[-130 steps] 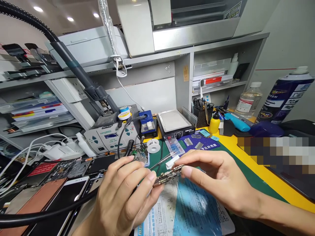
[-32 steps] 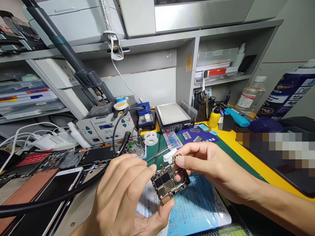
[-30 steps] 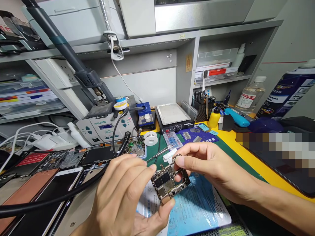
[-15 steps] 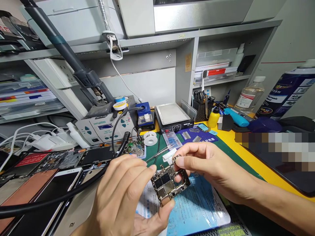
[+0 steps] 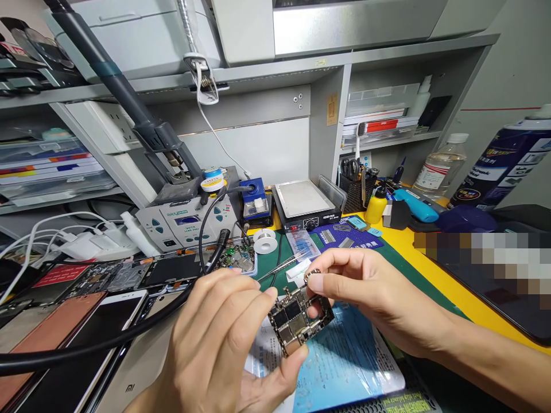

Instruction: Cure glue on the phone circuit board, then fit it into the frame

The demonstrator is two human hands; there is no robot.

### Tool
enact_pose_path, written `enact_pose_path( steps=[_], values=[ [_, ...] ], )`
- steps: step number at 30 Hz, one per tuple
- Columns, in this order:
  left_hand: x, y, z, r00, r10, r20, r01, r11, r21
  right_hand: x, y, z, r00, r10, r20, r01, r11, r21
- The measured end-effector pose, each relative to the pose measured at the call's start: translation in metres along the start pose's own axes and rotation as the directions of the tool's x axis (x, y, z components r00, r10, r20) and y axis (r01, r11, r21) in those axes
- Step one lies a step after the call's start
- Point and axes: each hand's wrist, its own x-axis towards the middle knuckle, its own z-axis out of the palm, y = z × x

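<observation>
A small phone circuit board (image 5: 299, 321), dark with metal shields and chips, is held tilted up between both hands. My left hand (image 5: 224, 338) grips its left edge, fingertips at the upper corner and thumb at the lower one. At the top right corner my right hand (image 5: 361, 287) pinches the board between thumb and fingers. Below the board lies a blue and white printed sheet (image 5: 344, 361). Tweezers (image 5: 286, 265) lie just behind the left fingertips, their rear part hidden.
Phones and phone parts (image 5: 116, 338) lie at the left under a thick black hose (image 5: 107, 344). Behind stand a rework station (image 5: 189, 221), a solder spool (image 5: 266, 241) and a hot plate (image 5: 303, 201). A yellow bottle (image 5: 376, 206) and a spray can (image 5: 501, 160) are at the right.
The whole view has shifted slightly to the right. Both hands keep their hold on the circuit board, whose tilt looks nearly the same.
</observation>
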Motion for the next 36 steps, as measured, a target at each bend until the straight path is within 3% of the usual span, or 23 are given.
enact_pose_path(
  steps=[36],
  values=[
    [0.0003,0.0004,0.0000,1.000,0.003,0.001,-0.003,1.000,-0.010,-0.0011,0.0035,-0.0020,1.000,0.011,0.005,-0.011,1.000,0.004]
  ],
)
